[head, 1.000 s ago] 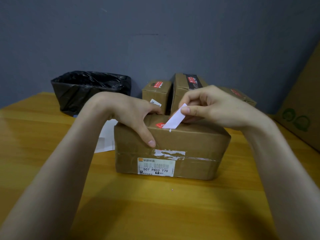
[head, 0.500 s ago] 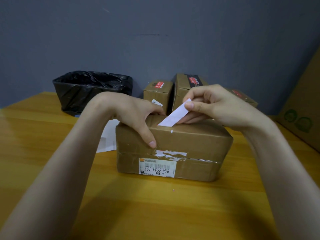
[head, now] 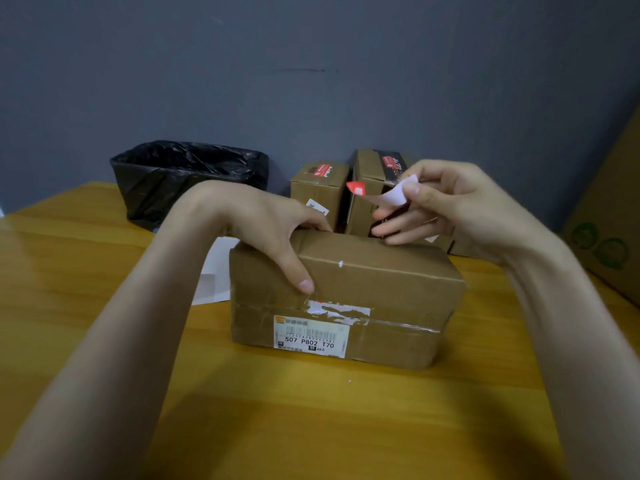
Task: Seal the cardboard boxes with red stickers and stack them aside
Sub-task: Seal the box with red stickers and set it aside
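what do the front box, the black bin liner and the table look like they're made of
Front box: brown cardboard, matt, with creased edges and glossy clear tape across its side.
Bin liner: thin black plastic, shiny and wrinkled.
Table: looks like wood or wood laminate, yellow grain under a smooth sheen.

Black-lined bin (head: 188, 181), white paper (head: 216, 271), wooden table (head: 69, 254)

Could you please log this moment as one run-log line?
left hand: holds box | right hand: pinches red sticker, off the box | seal: not yet applied | stickered boxes: behind
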The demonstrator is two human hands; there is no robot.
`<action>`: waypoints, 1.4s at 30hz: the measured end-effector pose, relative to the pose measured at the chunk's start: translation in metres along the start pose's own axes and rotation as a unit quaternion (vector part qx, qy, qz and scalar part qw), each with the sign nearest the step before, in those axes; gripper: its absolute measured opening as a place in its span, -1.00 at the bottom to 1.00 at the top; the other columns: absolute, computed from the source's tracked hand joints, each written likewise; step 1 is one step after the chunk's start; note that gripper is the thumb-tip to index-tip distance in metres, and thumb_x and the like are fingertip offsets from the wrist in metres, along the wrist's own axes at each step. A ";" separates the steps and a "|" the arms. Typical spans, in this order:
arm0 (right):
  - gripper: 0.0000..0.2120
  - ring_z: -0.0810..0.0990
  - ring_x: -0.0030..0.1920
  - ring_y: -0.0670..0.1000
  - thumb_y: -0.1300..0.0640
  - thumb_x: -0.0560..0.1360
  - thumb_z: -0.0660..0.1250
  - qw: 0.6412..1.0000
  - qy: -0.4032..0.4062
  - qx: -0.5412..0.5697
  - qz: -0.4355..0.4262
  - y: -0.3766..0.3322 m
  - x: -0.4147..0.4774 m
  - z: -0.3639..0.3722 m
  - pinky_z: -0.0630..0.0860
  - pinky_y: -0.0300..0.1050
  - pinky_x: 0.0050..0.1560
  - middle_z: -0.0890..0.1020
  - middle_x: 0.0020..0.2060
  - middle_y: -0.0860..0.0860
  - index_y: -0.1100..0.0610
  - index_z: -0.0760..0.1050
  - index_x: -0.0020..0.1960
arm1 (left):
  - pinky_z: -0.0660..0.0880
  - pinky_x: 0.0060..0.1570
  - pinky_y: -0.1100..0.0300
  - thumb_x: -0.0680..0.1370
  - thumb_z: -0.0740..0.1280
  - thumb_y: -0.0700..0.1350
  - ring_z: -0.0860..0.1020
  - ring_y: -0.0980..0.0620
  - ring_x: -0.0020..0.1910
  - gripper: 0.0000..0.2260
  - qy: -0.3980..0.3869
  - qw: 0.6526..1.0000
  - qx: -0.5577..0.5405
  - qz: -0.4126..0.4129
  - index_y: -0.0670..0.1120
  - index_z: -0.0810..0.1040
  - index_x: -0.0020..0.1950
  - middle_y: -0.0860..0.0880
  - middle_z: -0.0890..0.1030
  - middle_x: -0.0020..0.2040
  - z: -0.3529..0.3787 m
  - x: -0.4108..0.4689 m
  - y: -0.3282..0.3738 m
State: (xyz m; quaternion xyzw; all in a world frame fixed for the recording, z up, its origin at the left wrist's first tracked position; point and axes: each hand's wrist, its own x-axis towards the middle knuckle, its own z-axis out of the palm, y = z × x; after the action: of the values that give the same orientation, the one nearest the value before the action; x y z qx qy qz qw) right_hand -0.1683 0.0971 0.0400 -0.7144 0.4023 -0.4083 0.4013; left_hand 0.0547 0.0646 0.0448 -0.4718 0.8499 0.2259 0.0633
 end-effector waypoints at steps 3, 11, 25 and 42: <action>-0.86 0.69 -0.15 0.17 0.17 0.56 0.18 0.998 0.054 0.002 -0.034 -0.005 -0.001 -0.010 0.65 0.03 -0.20 0.69 -0.16 0.15 0.22 0.47 -0.09 | 0.54 0.08 0.18 0.28 0.47 0.20 0.50 0.13 0.11 -0.28 0.022 0.999 -0.022 0.023 0.17 0.29 0.39 0.15 0.44 0.23 -0.003 -0.002 -0.006; -0.69 0.70 -0.16 0.13 0.00 0.40 0.26 0.987 0.127 0.056 -0.077 -0.016 -0.009 -0.026 0.62 -0.11 -0.34 0.68 -0.21 0.08 0.23 0.42 -0.02 | 0.57 0.01 0.13 0.35 0.30 0.26 0.63 0.00 0.04 -0.48 -0.015 0.974 -0.200 0.108 -0.01 0.58 0.20 0.00 0.66 0.07 -0.003 -0.004 -0.024; -0.89 0.50 -0.43 -0.05 0.13 0.51 0.31 0.990 0.103 -0.076 -0.055 -0.006 -0.004 -0.016 0.58 -0.14 -0.35 0.49 -0.40 0.07 0.15 0.52 -0.17 | 0.53 -0.13 0.30 0.52 0.19 0.14 0.65 0.12 -0.11 -0.66 -0.036 0.968 -0.247 0.042 -0.04 0.64 -0.01 0.04 0.69 -0.11 0.031 0.037 -0.029; -0.95 0.56 -0.40 -0.07 0.38 0.36 0.40 0.987 0.032 -0.096 -0.121 -0.009 -0.004 0.001 0.55 -0.27 -0.32 0.58 -0.42 0.06 0.30 0.53 -0.21 | 0.55 -0.23 0.33 0.35 0.41 0.02 0.60 0.14 -0.32 -0.72 0.190 0.932 -0.291 0.101 -0.16 0.63 -0.09 0.01 0.64 -0.34 0.003 -0.007 0.021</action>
State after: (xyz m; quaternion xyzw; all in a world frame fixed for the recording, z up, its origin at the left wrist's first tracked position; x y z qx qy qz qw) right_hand -0.1669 0.1044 0.0469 -0.7795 0.3625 -0.4366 0.2654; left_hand 0.0404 0.0808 0.0509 -0.4155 0.7861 0.3745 -0.2631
